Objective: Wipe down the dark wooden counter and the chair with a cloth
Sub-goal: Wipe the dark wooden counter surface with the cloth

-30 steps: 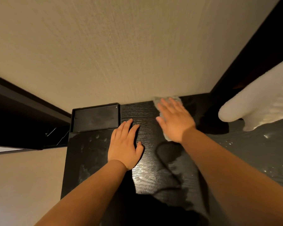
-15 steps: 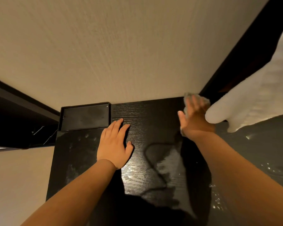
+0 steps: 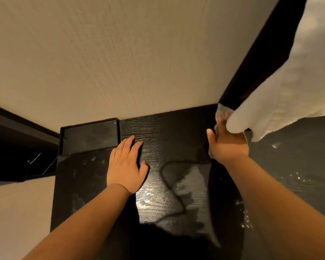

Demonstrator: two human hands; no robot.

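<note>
L: I am resting my left grip (image 3: 127,166) flat and unclenched on the worktop (image 3: 176,132), near its back edge beside a black tray (image 3: 90,136) | R: my right grip (image 3: 227,145) is pressing the cloth (image 3: 221,109) into the back right corner, visible fingers straight, the rest hiding behind a hanging white towel (image 3: 270,102) | wet streaks (image 3: 188,182) are shining mid-worktop

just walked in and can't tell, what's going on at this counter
A person is wiping the dark wooden counter. Their right hand presses a grey cloth into the far right corner, partly hidden behind a hanging white fabric. The left hand lies flat on the counter beside a shallow black tray. Wet streaks show mid-counter.
</note>
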